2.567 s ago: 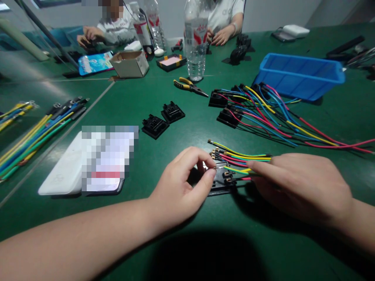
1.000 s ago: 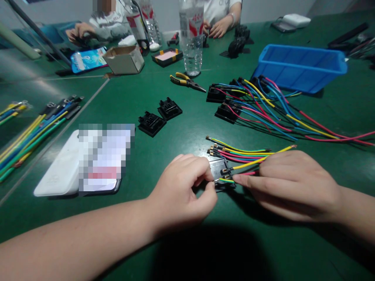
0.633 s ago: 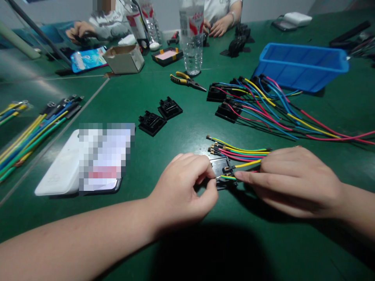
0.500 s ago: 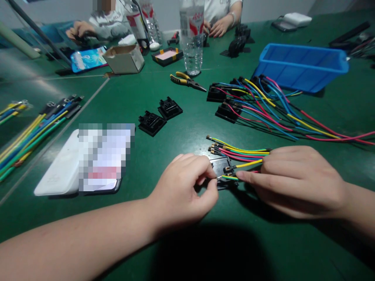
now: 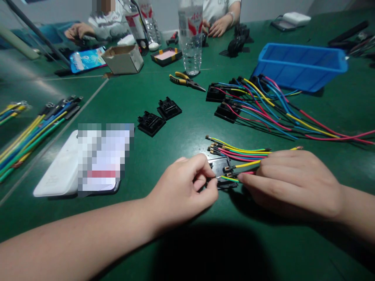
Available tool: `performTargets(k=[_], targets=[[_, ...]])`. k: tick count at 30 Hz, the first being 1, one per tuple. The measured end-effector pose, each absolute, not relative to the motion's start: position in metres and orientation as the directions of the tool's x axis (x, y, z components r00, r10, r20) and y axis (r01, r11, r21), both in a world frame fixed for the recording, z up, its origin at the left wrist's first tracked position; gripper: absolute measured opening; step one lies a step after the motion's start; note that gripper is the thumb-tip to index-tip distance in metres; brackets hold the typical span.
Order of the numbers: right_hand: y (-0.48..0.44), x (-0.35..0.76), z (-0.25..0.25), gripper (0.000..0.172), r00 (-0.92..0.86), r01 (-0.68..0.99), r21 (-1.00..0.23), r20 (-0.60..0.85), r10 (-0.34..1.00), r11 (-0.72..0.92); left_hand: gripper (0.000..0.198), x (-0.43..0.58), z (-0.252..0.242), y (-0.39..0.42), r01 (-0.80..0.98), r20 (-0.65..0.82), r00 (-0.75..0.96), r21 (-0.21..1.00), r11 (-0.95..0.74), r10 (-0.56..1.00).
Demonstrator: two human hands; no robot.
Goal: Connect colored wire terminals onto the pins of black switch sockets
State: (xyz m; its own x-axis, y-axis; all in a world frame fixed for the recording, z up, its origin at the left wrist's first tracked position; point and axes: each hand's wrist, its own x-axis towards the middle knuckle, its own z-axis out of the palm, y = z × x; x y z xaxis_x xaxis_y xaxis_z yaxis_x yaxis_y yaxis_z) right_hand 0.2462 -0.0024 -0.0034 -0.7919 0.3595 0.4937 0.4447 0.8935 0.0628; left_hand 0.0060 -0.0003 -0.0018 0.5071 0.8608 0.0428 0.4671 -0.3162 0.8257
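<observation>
At the lower centre of the frame, over a green counter [image 5: 187, 130], a person's left hand [image 5: 187, 185] has its fingers pinched on the metal end of a green-and-yellow wire [image 5: 230, 179]. The right hand [image 5: 295, 185], right of centre, has its fingers closed on the same wire farther along. Beneath lies a black plastic socket [image 5: 219, 166], partly hidden, with a yellow wire [image 5: 247, 164] attached. Just beyond is a row of loose coloured wires [image 5: 240, 153]. At the left lie a white power bank [image 5: 57, 171] and a phone [image 5: 114, 186], its screen blurred. Two black sockets [image 5: 151, 124] sit near centre; wired sockets [image 5: 227, 111] trail leads rightward. Farther back are yellow-handled pliers [image 5: 187, 81], a blue bin [image 5: 299, 74] at upper right and a clear plastic bottle [image 5: 192, 50]. Two people sit at the top edge.
</observation>
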Motion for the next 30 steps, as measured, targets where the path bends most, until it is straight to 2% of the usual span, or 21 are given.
performTargets(k=[13,18,21,30], targets=[[-0.005,0.2475,-0.007,0.007,-0.786,0.518,0.089,0.442,0.433,0.851,0.006,0.0041,-0.005,0.0024,0.443,0.001,0.493,0.86,-0.252,0.87],[-0.0016,0.2463,-0.0049,0.012,-0.767,0.552,0.053,0.423,0.482,0.832,0.005,0.0039,-0.0074,0.0048,0.431,-0.053,0.475,0.885,-0.179,0.878],[-0.0008,0.2461,-0.0057,0.013,-0.759,0.559,0.031,0.421,0.496,0.829,0.004,0.0041,-0.0069,0.0053,0.441,-0.034,0.463,0.876,-0.197,0.885],[-0.002,0.2442,-0.0058,0.013,-0.762,0.535,0.0,0.432,0.482,0.845,0.014,0.0029,-0.0052,0.005,0.447,-0.047,0.43,0.879,-0.167,0.902]])
